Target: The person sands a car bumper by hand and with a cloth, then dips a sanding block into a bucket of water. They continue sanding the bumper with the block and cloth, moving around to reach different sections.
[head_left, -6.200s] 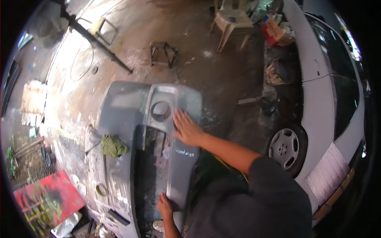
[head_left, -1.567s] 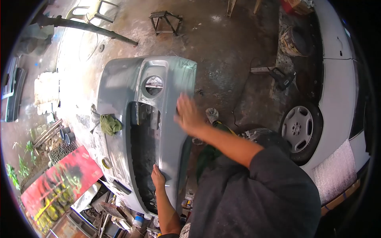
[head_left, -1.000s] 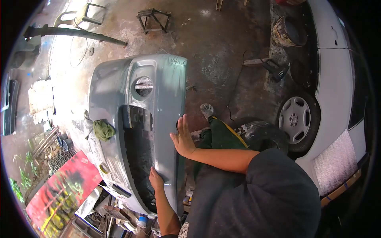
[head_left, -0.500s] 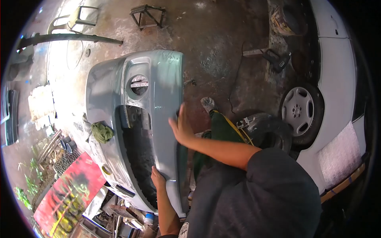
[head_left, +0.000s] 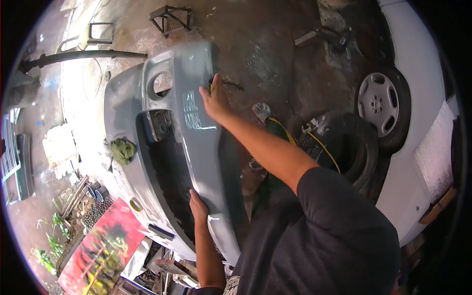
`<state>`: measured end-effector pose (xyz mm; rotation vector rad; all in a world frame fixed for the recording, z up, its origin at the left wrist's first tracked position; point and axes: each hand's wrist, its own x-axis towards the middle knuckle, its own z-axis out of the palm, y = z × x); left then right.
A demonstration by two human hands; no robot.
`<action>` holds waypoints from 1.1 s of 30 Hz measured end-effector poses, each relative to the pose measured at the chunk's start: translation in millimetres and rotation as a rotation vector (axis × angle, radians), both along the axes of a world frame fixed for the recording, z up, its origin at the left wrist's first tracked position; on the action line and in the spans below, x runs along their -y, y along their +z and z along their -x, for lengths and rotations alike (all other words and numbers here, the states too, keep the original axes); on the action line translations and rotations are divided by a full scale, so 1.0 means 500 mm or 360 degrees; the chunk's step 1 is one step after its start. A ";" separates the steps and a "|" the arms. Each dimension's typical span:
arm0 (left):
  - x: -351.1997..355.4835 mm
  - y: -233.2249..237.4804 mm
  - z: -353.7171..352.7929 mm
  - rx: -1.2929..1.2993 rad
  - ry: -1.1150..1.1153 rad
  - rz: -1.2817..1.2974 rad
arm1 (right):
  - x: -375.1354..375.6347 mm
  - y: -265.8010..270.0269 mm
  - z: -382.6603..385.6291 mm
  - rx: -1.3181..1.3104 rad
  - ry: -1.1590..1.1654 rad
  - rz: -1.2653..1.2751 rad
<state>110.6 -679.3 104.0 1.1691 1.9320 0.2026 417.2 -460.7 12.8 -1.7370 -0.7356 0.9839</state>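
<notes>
A grey car bumper [head_left: 189,83] stands on its side before me, with a round hole near its top and a long dark opening down the middle. My left hand [head_left: 198,209] grips the rim of that opening low on the bumper, its fingers curled inside and partly hidden. Higher up, my right hand [head_left: 216,102] is at the bumper's right edge, thumb on the painted face and fingers along the edge. A small dark, yellowish patch shows between thumb and fingers; I cannot make it out. A green cloth [head_left: 122,151] is draped at the bumper's left side.
On the right is a white car [head_left: 418,123] with a wheel [head_left: 377,100], and a loose tyre [head_left: 346,147] lies beside it. A small metal stand [head_left: 169,19] is at the back. A red painted panel [head_left: 105,236] and scrap lie at lower left.
My right hand has moved up along the bumper's right edge, with its fingers closer to that edge. My left hand stays on the opening's rim. The view has shifted and the bumper appears more tilted.
</notes>
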 end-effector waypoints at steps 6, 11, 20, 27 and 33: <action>-0.008 0.026 -0.020 0.0042 -0.0046 0.0017 | 0.210 0.044 0.178 0.0374 -0.0112 -0.0104; -0.010 0.022 -0.008 0.0187 -0.0042 0.0046 | 0.454 0.106 0.314 0.0312 0.0226 -0.0215; -0.005 -0.021 0.009 0.0001 -0.0137 -0.0203 | 0.339 0.008 0.318 0.0316 -0.0037 -0.0280; -0.001 0.015 -0.006 0.0164 -0.0158 -0.0123 | 0.551 0.101 0.353 0.0025 0.0255 -0.0313; -0.009 -0.023 0.014 -0.0011 -0.0076 -0.0205 | 0.275 0.045 0.245 -0.0064 -0.0325 -0.0260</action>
